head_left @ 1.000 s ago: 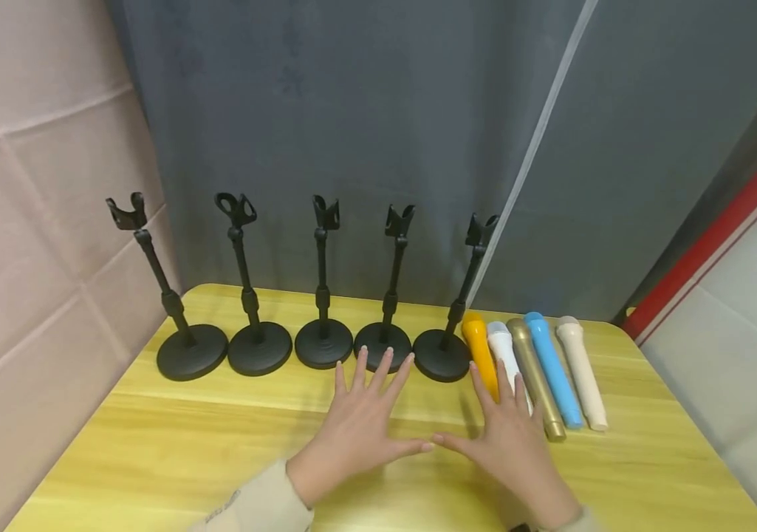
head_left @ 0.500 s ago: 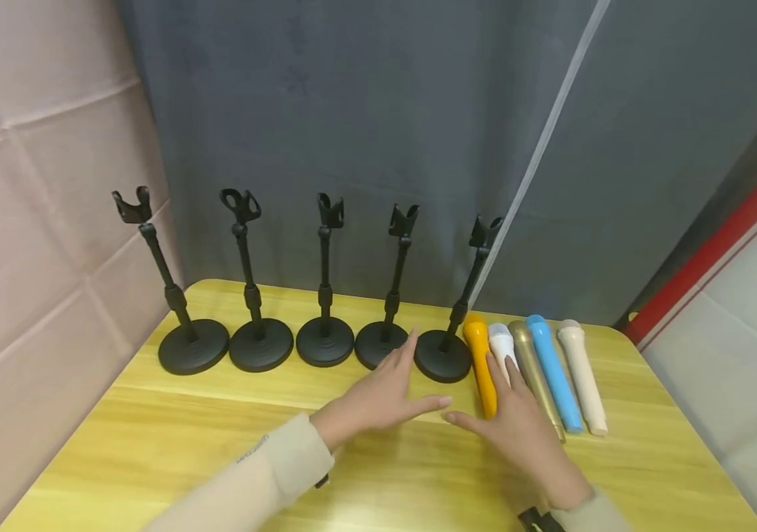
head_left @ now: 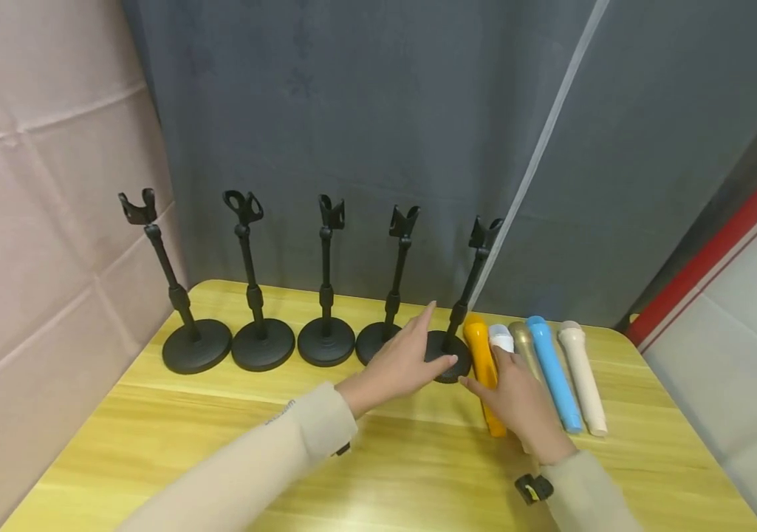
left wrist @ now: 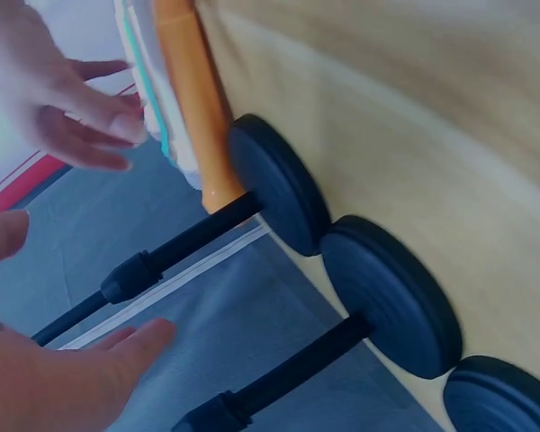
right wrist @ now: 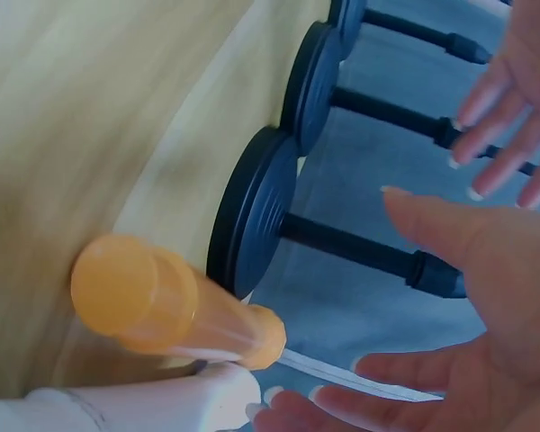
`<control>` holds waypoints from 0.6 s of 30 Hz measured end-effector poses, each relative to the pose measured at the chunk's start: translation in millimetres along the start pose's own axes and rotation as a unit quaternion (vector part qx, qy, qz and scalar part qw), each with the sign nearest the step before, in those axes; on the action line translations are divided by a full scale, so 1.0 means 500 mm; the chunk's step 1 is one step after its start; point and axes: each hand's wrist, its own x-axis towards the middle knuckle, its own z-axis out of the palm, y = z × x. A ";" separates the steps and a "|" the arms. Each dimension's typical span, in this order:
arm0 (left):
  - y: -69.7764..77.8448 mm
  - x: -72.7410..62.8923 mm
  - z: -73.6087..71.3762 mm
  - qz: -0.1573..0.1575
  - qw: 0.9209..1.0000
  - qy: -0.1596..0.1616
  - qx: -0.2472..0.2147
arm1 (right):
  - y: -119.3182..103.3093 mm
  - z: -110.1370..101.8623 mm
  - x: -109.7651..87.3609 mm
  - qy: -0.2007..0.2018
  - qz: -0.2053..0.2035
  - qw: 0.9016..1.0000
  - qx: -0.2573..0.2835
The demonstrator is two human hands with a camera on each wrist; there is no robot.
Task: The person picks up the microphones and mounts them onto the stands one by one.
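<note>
My right hand (head_left: 518,395) hovers over the near ends of the microphones, fingers spread and holding nothing. Closest to it are an orange microphone (head_left: 477,341) and a white microphone (head_left: 501,338); the hand covers much of the white one. A gold microphone (head_left: 523,340), partly hidden, lies beside them, then a blue microphone (head_left: 554,373) and a cream microphone (head_left: 583,380). My left hand (head_left: 399,367), fingers extended and thumb apart, is in front of the rightmost black microphone stand (head_left: 466,288). Nothing is in its grasp, and it overlaps part of the stand's base.
More black stands with round bases, such as the leftmost stand (head_left: 196,347), line the back of the wooden table (head_left: 172,443). Behind them hangs a grey curtain (head_left: 351,96). A pale cloth wall (head_left: 52,222) rises at left, and a red-edged white panel (head_left: 744,325) at right.
My left hand has moved right and forward, turning from palm-down to side-on. My right hand has shifted slightly right and forward over the microphones. The stands and microphones have stayed put.
</note>
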 end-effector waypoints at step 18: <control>0.037 0.112 0.011 -0.022 0.998 0.065 -0.017 | 0.008 0.035 0.052 0.028 0.033 0.995 -0.092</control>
